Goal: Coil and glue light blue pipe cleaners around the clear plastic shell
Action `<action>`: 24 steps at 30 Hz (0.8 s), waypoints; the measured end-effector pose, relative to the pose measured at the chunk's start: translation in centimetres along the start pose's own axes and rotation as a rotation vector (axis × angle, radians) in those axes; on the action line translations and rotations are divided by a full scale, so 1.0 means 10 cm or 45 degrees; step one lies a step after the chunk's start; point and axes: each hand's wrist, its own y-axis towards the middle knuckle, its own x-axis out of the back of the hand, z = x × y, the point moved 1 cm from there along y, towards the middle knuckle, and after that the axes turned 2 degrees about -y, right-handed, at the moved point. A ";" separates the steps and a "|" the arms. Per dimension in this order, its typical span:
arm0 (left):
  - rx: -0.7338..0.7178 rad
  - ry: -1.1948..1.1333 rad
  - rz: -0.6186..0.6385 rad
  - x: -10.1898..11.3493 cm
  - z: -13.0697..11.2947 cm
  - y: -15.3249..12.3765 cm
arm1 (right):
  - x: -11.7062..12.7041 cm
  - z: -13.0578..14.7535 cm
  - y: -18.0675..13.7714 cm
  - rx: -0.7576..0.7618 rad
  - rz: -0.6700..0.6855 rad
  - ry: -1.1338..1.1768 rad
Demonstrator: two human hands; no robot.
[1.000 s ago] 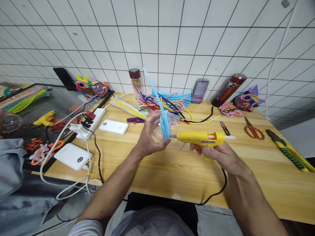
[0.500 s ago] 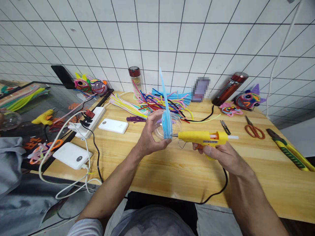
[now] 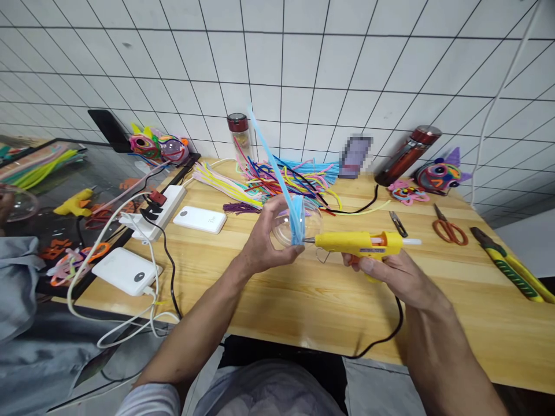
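My left hand (image 3: 264,234) grips a clear plastic ball (image 3: 284,226) with a blue pipe cleaner (image 3: 291,207) wound round it; the cleaner's free end sticks up and to the left. My right hand (image 3: 390,276) is wrapped round a yellow glue gun (image 3: 362,243), held level over the wooden table (image 3: 303,300). The gun's metal nozzle touches the blue winding at the ball's right side. A black cord (image 3: 390,332) runs from the gun over the table's near edge.
A heap of coloured pipe cleaners (image 3: 277,179) lies behind the ball. White power banks (image 3: 200,219) and a power strip (image 3: 156,212) lie left. Snips (image 3: 396,223), orange scissors (image 3: 448,226) and a yellow-green knife (image 3: 507,267) lie right. Two bottles (image 3: 237,133) stand by the wall.
The pipe cleaner's free end swung from leaning left to upright and back to the left. Both hands and the glue gun stay almost where they were.
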 end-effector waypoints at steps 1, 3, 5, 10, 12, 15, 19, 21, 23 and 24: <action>0.009 -0.006 0.004 0.00 0.00 0.00 | 0.00 0.00 0.00 -0.007 0.004 0.000; 0.021 -0.020 0.009 0.01 0.00 0.00 | 0.00 -0.01 0.00 -0.021 0.017 0.001; 0.020 -0.030 0.019 0.01 0.00 0.00 | 0.00 -0.01 0.01 -0.023 0.031 0.000; 0.024 -0.043 0.037 0.01 -0.01 0.01 | 0.00 0.00 0.02 -0.035 0.035 -0.013; 0.034 -0.040 0.036 0.01 -0.01 0.00 | -0.01 0.01 0.02 -0.043 0.032 -0.022; 0.015 -0.039 0.036 0.01 0.00 0.00 | 0.00 0.01 0.02 -0.043 0.024 -0.043; 0.008 -0.019 0.036 0.01 0.02 -0.01 | 0.00 -0.01 0.01 -0.038 0.007 -0.065; 0.005 -0.019 0.035 0.01 0.01 -0.01 | 0.00 -0.02 0.01 -0.035 -0.001 -0.073; 0.004 -0.019 0.038 0.01 0.01 -0.01 | 0.00 -0.03 0.01 -0.033 -0.012 -0.072; 0.012 -0.018 0.041 0.01 0.00 0.00 | 0.00 -0.03 0.01 -0.030 -0.016 -0.069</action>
